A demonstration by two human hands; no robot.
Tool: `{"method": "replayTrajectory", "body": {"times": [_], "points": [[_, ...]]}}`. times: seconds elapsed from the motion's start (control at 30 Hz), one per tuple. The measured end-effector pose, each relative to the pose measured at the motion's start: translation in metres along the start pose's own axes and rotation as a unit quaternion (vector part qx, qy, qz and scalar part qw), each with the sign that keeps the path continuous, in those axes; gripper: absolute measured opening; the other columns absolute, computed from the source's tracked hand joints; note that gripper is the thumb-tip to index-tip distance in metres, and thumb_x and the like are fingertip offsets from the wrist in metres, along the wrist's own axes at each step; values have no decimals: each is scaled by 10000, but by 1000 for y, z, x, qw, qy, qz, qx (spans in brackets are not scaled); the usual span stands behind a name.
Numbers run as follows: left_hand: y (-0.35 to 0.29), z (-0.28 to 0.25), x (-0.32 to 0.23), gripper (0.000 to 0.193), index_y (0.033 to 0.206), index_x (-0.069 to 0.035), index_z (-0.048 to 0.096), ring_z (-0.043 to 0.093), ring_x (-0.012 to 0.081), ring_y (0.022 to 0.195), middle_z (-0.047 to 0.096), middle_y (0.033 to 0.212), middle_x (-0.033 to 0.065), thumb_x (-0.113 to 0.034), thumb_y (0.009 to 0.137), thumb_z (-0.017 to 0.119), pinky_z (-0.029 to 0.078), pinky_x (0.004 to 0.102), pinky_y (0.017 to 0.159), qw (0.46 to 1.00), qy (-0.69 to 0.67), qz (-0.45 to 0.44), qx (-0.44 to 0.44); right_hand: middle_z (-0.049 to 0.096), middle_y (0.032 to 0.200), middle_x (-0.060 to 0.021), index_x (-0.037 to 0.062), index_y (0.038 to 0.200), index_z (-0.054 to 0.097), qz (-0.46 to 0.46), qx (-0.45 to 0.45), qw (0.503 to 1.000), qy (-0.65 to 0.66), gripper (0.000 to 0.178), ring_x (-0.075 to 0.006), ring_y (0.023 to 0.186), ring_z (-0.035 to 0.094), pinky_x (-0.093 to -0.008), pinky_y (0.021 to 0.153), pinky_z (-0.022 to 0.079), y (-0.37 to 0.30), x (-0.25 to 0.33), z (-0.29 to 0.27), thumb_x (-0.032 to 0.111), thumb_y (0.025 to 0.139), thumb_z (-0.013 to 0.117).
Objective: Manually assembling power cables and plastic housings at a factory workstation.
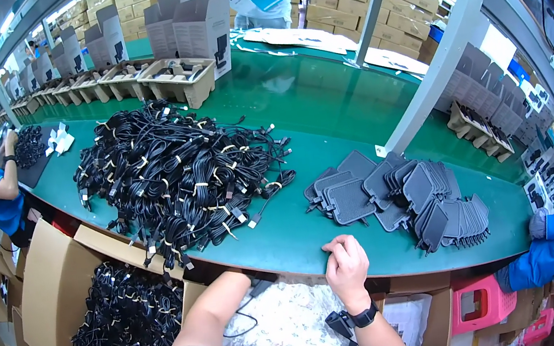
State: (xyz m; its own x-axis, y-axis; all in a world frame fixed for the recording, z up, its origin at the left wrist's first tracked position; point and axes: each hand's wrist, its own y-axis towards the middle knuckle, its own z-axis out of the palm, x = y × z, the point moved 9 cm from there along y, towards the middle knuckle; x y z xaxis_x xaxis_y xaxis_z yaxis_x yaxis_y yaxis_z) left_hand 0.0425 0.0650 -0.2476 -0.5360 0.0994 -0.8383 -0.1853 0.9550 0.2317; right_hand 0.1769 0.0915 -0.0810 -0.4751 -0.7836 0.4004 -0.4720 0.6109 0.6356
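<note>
My right hand (347, 262) rests at the near edge of the green table, its fingers curled in and nothing showing in them. A dark watch is on that wrist. Beside it, over my lap, is a small black device (339, 324). My left forearm (212, 311) reaches to the table's edge, where the hand is hidden below the top. Close to it a thin black cord (249, 328) lies across my patterned clothing. A big heap of bundled black cables (179, 175) covers the table's left half. Grey flat plates (349, 200) are piled on the right.
An open carton (48, 294) full of cable bundles stands at my lower left. Moulded trays (192, 89) with upright printed boxes line the back. A metal post (439, 46) rises behind the plates. Co-workers sit left and right; another person stands across the table. A pink stool (480, 306) is at right.
</note>
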Motion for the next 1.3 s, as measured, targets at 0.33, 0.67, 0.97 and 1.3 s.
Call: {"method": "replayTrajectory", "body": {"times": [0.33,0.67,0.97,1.3], "points": [[4,0,17,410,1244,-61,510,517,292,1111,541,1224,165,-286,907,453,388,406,968,997,-68,-5,-40,539,771,-99,38,708,585,-4,-6,1000,-15,162,-271,679,565,-353,585,446,16,-3,2,-93,635,523],[37,-2,39,418,1254,-59,499,511,289,1121,534,1235,160,-290,909,448,383,409,975,983,-149,2,-112,544,785,-99,48,722,583,13,9,999,-45,164,-269,693,567,-350,591,447,9,3,8,-82,635,533],[55,-17,59,426,1263,-58,489,505,286,1129,527,1246,155,-293,910,443,378,412,980,974,-174,-2,-147,540,774,-132,24,706,569,31,-8,998,-56,160,-291,651,560,-356,572,448,11,2,6,-101,632,502],[67,-24,81,435,1273,-57,478,498,283,1139,520,1257,150,-297,912,437,372,415,987,975,-178,9,-131,543,765,-86,60,704,582,45,-18,996,-77,154,-269,656,557,-351,574,444,8,-3,4,-64,619,550]]}}
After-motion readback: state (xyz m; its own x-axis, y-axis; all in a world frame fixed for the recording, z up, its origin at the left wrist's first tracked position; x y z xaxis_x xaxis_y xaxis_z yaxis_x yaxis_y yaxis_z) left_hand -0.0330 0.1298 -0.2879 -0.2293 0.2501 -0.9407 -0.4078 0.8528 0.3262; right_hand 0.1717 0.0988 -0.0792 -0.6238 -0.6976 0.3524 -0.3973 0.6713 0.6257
